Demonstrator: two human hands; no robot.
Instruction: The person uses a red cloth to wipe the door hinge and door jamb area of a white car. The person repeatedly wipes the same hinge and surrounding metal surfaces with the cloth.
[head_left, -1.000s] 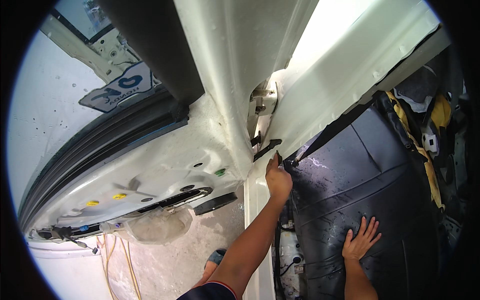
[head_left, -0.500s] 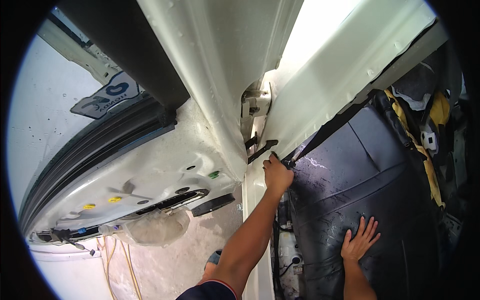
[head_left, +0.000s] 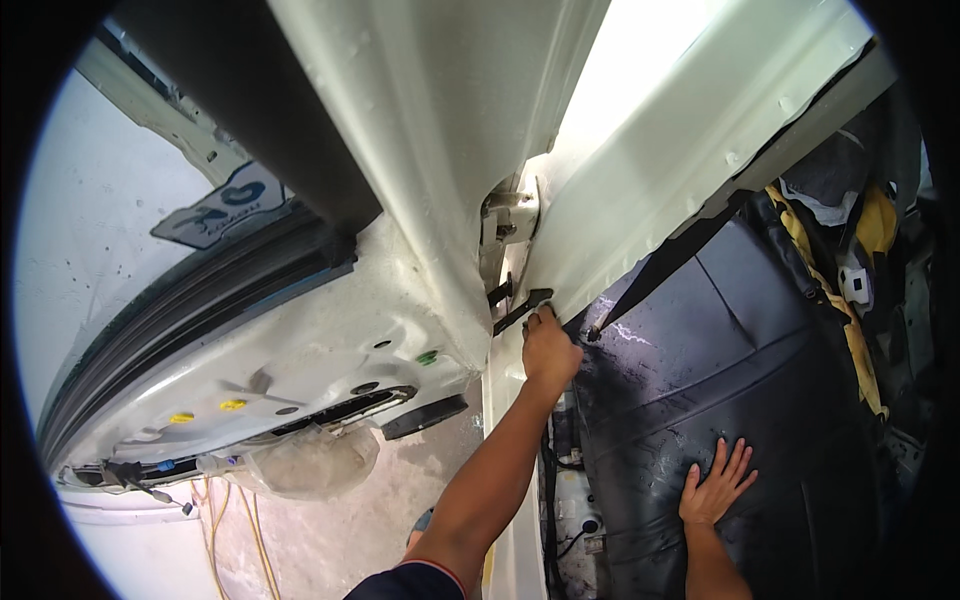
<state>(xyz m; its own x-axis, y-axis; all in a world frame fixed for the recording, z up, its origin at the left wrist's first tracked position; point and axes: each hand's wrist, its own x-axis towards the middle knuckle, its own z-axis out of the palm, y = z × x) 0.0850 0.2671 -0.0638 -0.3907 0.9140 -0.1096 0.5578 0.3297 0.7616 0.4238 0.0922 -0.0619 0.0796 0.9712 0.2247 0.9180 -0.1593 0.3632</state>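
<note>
At the white door pillar (head_left: 590,240) of a car body, my left hand (head_left: 550,352) is closed, its fingertips against the painted metal beside a black door check strap (head_left: 525,308). Whatever the fingers pinch is hidden. My right hand (head_left: 715,490) lies flat with fingers spread on a black leather-look surface (head_left: 690,400) with seams and wet, shiny patches. Left of the strap stands the open white car door (head_left: 330,330), bare of its trim. A metal door hinge (head_left: 508,218) shows in the gap above the strap.
A black rubber seal (head_left: 180,325) runs along the door's edge. From the door hang a cloudy plastic pouch (head_left: 310,462) and a wire with a connector (head_left: 150,490). Yellowish cords (head_left: 257,540) trail over the floor. Black and yellow material (head_left: 815,260) lies at the far right.
My left hand has shifted slightly left and down along the pillar, away from the black surface's corner. My right hand stays almost where it was. The view has tilted a little.
</note>
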